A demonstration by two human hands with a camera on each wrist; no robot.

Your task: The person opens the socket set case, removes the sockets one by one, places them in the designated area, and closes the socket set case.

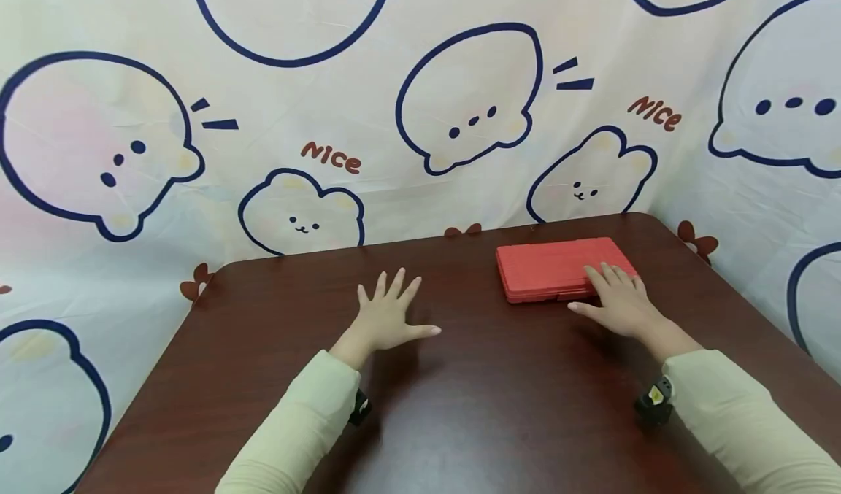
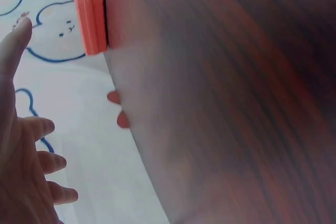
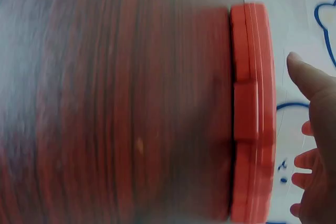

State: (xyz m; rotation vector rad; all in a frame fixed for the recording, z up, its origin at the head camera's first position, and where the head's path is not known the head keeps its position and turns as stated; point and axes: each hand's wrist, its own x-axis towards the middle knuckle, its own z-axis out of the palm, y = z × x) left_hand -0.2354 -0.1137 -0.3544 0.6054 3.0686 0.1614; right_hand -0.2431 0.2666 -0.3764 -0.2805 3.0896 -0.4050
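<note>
It's a little screened-off nook, this, a dark wood-grain table (image 1: 493, 406) hemmed in by pale, creased cloth (image 1: 384, 206) at the back and down both sides! Look at that print: round cartoon faces (image 1: 302, 213) in bold blue outline, red "Nice" lettering (image 1: 331, 157), brown-red flowers (image 1: 706, 245) by the table's edge, playful stuff all over. Whether a home or a studio lies beyond the cloth, there's no telling from here!

Red case (image 1: 542, 268): moulded hard plastic, smooth w/ low sheen. Tabletop (image 1: 473, 384): dk brown wood grain, smooth, semi-glossy w/ blurry glare. Backdrop (image 1: 394, 209): printed cloth, matt, lightly creased. Sleeves (image 1: 729, 399): matt fabric.
</note>
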